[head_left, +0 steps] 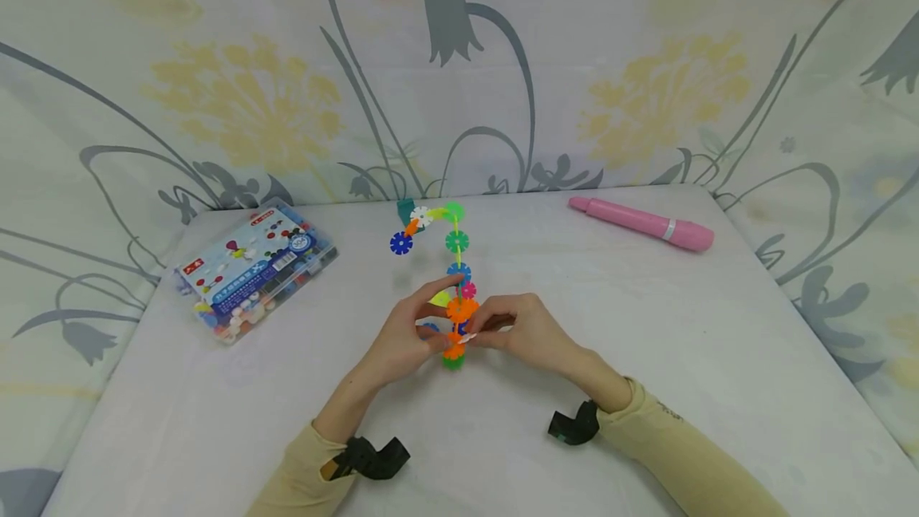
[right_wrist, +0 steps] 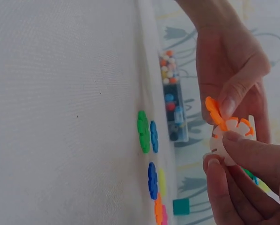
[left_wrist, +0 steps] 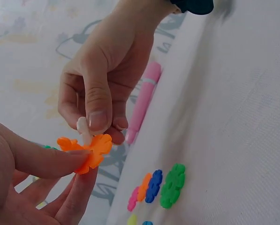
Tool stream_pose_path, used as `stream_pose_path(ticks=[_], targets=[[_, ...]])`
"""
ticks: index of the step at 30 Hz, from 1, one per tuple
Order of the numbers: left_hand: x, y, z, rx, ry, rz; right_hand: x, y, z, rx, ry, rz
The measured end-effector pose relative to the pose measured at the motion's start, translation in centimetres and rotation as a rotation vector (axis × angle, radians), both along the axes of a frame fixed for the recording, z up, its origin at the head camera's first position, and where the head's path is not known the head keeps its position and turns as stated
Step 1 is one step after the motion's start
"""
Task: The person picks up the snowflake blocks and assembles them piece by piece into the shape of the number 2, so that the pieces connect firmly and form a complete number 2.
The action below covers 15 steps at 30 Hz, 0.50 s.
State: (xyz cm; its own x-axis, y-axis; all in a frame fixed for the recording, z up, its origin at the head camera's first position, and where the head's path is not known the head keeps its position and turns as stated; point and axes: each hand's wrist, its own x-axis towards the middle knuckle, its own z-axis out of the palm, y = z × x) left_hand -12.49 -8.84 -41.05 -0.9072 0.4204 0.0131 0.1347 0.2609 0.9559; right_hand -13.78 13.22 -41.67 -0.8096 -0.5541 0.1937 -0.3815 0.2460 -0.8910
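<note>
In the head view my left hand (head_left: 402, 337) and right hand (head_left: 527, 329) meet over the table. My left thumb and fingers pinch an orange notched plastic disc (left_wrist: 99, 149). My right hand pinches a white notched disc (right_wrist: 220, 145), which touches the orange one at its edge; how deep the slots engage is hidden by the fingers. Beyond the hands a line of notched discs includes a green disc (head_left: 456, 241) and bends left to a dark blue disc (head_left: 401, 242). Below lie separate discs, among them a green disc (left_wrist: 173, 185) and a blue disc (left_wrist: 153, 186).
A clear plastic box (head_left: 258, 270) with a printed label and colourful pieces lies at the left. The pink tube-shaped object (head_left: 642, 224) lies at the back right. A teal block (right_wrist: 181, 206) stands near the far edge, by the patterned cloth backdrop (head_left: 459, 102).
</note>
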Motion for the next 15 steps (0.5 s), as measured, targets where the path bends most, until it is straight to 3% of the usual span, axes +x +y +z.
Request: stream_pose_path(ticks=[8,15], targets=[[0.26,-0.01,0.45,-0.033,-0.012,-0.092,0.02,-0.1,-0.21,0.008,0.041,0.006],[0.36,-0.02,0.47,-0.063,-0.02,-0.105,0.04,-0.06,-0.35,0.012,0.068,0.013]])
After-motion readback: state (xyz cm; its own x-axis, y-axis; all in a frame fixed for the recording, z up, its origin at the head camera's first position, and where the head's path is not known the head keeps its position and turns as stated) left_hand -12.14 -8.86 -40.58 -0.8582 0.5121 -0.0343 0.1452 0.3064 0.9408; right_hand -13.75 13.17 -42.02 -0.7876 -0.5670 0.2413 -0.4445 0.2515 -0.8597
